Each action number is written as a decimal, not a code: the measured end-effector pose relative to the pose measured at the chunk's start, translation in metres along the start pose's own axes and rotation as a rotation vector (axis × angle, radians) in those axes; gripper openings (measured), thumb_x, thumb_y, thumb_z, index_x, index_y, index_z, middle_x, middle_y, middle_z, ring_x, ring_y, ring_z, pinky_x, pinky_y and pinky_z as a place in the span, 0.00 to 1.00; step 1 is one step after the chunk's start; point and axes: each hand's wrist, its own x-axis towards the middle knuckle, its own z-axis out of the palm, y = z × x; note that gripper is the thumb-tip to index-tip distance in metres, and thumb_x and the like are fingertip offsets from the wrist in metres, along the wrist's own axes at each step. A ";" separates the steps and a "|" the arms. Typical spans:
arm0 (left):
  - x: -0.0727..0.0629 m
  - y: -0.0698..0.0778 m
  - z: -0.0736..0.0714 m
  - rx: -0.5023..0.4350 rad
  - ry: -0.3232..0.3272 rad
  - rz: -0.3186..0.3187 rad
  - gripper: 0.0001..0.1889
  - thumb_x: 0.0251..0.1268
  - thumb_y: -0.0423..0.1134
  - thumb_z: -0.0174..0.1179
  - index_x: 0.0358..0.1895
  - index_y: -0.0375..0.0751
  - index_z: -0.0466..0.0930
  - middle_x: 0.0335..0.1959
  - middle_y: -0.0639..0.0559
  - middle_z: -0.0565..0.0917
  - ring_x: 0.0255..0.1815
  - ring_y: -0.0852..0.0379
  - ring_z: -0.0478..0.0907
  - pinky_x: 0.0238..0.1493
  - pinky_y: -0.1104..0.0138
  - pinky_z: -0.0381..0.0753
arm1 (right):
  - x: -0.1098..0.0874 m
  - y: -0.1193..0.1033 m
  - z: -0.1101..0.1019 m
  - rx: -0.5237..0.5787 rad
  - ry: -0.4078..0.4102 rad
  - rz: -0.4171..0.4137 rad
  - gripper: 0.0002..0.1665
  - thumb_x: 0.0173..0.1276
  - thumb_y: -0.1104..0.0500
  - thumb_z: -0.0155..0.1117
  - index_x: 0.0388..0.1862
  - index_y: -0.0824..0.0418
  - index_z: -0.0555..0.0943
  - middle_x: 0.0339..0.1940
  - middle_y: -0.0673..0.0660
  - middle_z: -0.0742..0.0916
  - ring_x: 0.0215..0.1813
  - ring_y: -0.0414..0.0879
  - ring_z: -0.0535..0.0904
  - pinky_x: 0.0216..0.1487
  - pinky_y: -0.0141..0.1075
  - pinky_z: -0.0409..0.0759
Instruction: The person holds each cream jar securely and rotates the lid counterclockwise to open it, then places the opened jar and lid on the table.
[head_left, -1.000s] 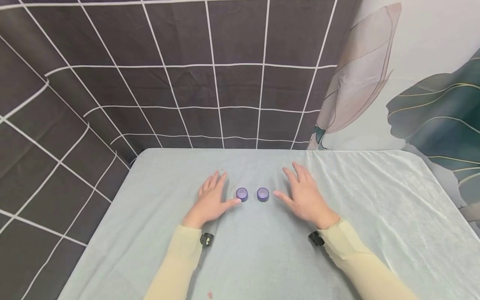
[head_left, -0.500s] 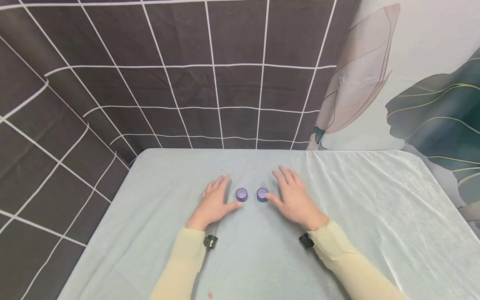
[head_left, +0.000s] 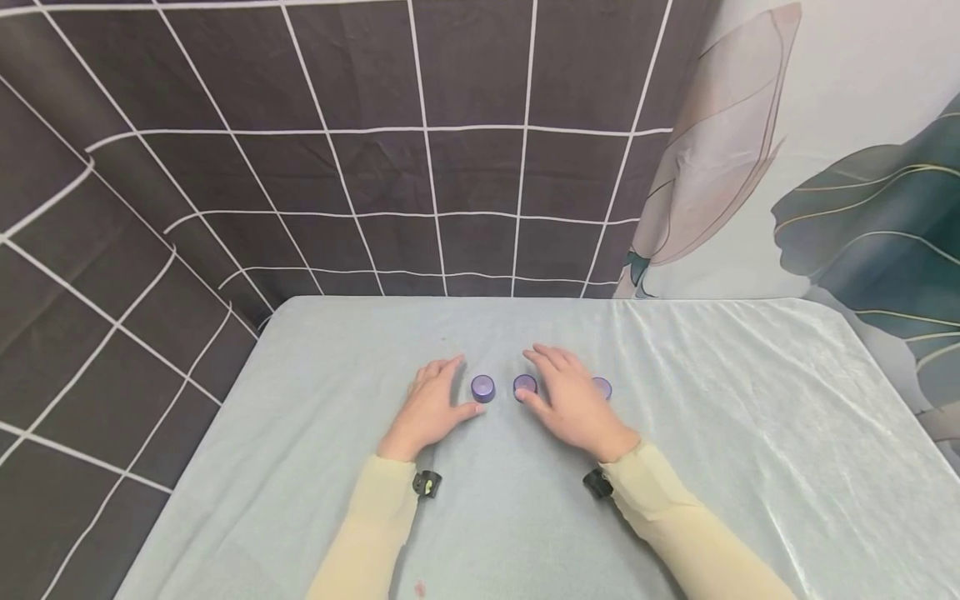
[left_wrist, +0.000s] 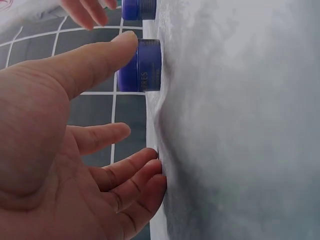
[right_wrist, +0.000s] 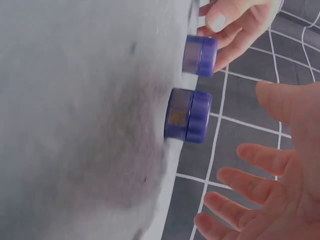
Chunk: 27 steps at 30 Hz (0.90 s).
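Two small purple lidded jars stand upright side by side on the cloth, the left jar (head_left: 483, 388) and the right jar (head_left: 527, 382). My left hand (head_left: 429, 410) lies just left of the left jar, fingers spread and thumb tip at its near side; in the left wrist view that thumb overlaps the blue-purple jar (left_wrist: 149, 70). My right hand (head_left: 577, 408) hovers beside the right jar, thumb overlapping its front edge in the head view. The right wrist view shows relaxed fingers apart from the nearer jar (right_wrist: 187, 115). Neither hand grips anything.
A third purple round top (head_left: 604, 388) peeks out behind my right hand, mostly hidden. Pale velvety cloth (head_left: 495, 517) covers the table. A dark white-gridded curtain (head_left: 472, 175) hangs behind, and a leaf-patterned one (head_left: 720, 167) hangs at the right.
My right hand has moved left and slightly nearer, bringing its thumb over the right jar's edge and uncovering the third purple top. My left hand has shifted slightly right. Both jars stay put.
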 end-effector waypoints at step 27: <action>0.006 0.009 0.009 -0.037 0.039 0.005 0.34 0.53 0.43 0.76 0.63 0.35 0.77 0.51 0.43 0.81 0.53 0.45 0.79 0.59 0.53 0.74 | 0.016 -0.015 0.023 0.068 0.032 -0.060 0.29 0.68 0.54 0.69 0.62 0.69 0.77 0.57 0.64 0.84 0.63 0.61 0.75 0.67 0.50 0.69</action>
